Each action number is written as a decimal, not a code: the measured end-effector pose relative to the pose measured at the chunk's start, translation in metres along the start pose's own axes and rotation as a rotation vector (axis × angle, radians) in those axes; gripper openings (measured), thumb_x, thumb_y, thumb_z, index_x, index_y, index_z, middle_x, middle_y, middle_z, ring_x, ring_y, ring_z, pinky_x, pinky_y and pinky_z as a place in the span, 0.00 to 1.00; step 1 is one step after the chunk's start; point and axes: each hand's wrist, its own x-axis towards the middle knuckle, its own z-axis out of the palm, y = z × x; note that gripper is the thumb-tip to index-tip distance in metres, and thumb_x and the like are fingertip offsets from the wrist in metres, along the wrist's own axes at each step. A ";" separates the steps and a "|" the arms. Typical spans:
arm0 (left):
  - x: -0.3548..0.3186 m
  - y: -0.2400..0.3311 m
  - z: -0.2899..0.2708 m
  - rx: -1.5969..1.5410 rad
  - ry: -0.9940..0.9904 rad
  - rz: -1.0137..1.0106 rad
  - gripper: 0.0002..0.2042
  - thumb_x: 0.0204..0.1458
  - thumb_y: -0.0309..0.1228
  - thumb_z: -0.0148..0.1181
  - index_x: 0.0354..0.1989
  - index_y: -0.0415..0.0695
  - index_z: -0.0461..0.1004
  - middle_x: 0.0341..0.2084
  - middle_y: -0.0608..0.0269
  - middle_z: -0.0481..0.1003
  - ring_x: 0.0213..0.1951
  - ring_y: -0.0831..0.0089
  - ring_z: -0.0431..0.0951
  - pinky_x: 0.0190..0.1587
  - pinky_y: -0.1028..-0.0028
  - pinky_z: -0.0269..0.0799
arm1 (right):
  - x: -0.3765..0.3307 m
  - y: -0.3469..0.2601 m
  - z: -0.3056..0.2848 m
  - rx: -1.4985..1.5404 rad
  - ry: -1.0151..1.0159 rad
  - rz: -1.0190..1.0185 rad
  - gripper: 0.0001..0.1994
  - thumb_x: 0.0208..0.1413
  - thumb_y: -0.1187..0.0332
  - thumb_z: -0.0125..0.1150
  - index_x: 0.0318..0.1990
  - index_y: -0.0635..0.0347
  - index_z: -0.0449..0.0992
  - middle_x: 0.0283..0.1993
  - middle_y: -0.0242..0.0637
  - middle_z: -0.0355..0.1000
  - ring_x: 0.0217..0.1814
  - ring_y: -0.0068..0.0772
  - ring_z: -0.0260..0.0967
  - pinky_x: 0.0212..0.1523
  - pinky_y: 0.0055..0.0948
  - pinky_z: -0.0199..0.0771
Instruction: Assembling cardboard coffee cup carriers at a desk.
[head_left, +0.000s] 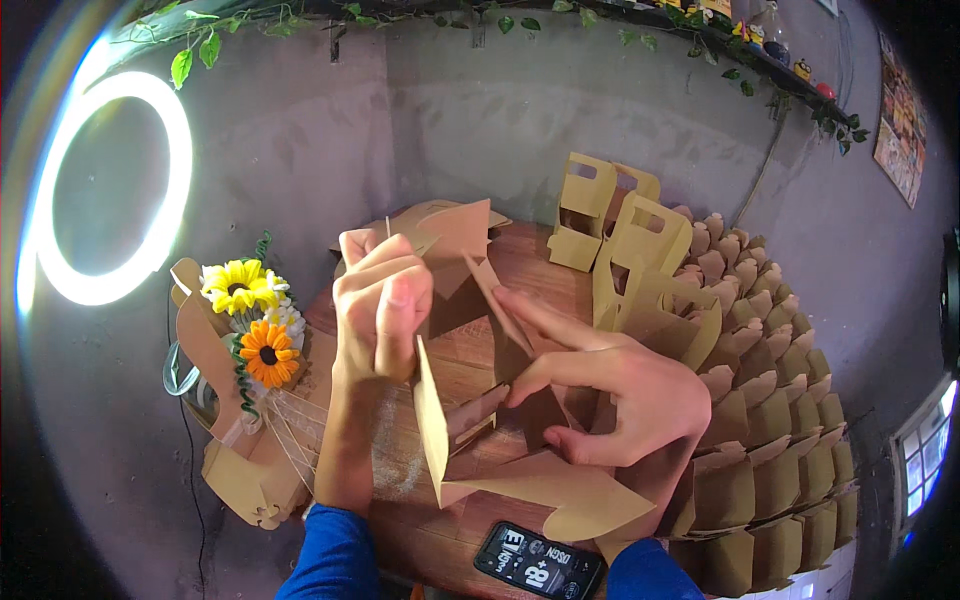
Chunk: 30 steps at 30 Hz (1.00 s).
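A partly folded brown cardboard carrier (432, 425) stands open between my hands above the wooden table, its panels spread at angles. My left hand (382, 300) is closed in a fist at its upper left panel. A thin pale sliver pokes up above the knuckles; what the fist holds is hidden. From the right, my right hand (625, 390) grips the carrier, index finger stretched along an inner panel and thumb lower down by the front flap. Behind the fist lie flat cardboard pieces (465, 228).
Finished-looking carriers with handle holes (645, 235) stand at the back right, beside dense rows of small cardboard boxes (775, 470). A phone (538, 562) lies at the near edge. Artificial flowers (268, 355) and cut cardboard (250, 480) are at left, near a lit ring lamp (178, 190).
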 end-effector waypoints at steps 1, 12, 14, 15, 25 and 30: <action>0.001 -0.001 0.002 -0.017 -0.036 -0.002 0.19 0.58 0.33 0.40 0.12 0.47 0.56 0.12 0.68 0.60 0.19 0.69 0.60 0.38 0.66 0.52 | 0.000 0.001 0.000 0.062 -0.021 0.016 0.16 0.45 0.69 0.67 0.44 0.57 0.77 0.73 0.73 0.45 0.74 0.71 0.47 0.69 0.45 0.58; 0.008 0.010 -0.003 -0.052 -0.288 0.038 0.13 0.57 0.34 0.49 0.24 0.45 0.77 0.20 0.68 0.74 0.26 0.70 0.68 0.43 0.64 0.53 | 0.009 0.000 0.011 0.100 -0.033 -0.028 0.11 0.56 0.65 0.62 0.44 0.59 0.78 0.60 0.59 0.68 0.48 0.62 0.73 0.70 0.46 0.59; 0.008 0.016 -0.005 -0.016 -0.395 0.020 0.07 0.52 0.30 0.60 0.24 0.45 0.78 0.23 0.70 0.75 0.30 0.70 0.73 0.48 0.62 0.55 | 0.009 -0.003 0.010 0.142 -0.062 0.061 0.10 0.56 0.66 0.62 0.42 0.59 0.78 0.51 0.54 0.73 0.45 0.61 0.73 0.73 0.47 0.55; 0.008 0.018 -0.006 -0.013 -0.394 0.022 0.07 0.52 0.30 0.60 0.24 0.45 0.78 0.23 0.70 0.75 0.30 0.70 0.73 0.48 0.62 0.55 | 0.009 -0.003 0.010 0.140 -0.062 0.057 0.10 0.56 0.66 0.62 0.42 0.59 0.78 0.51 0.54 0.73 0.45 0.61 0.73 0.73 0.47 0.55; 0.008 0.026 -0.010 -0.267 -0.569 -0.006 0.05 0.46 0.31 0.72 0.29 0.51 0.82 0.28 0.76 0.77 0.38 0.77 0.78 0.51 0.67 0.53 | 0.007 -0.015 0.008 0.104 0.081 0.019 0.11 0.52 0.70 0.64 0.42 0.63 0.78 0.38 0.44 0.75 0.41 0.53 0.75 0.56 0.40 0.74; 0.009 0.027 -0.007 -0.267 -0.559 0.021 0.05 0.47 0.32 0.72 0.32 0.52 0.82 0.30 0.76 0.78 0.39 0.79 0.78 0.51 0.68 0.53 | 0.009 -0.012 0.004 0.097 0.270 0.185 0.08 0.52 0.73 0.63 0.39 0.65 0.77 0.35 0.41 0.75 0.37 0.39 0.75 0.44 0.32 0.74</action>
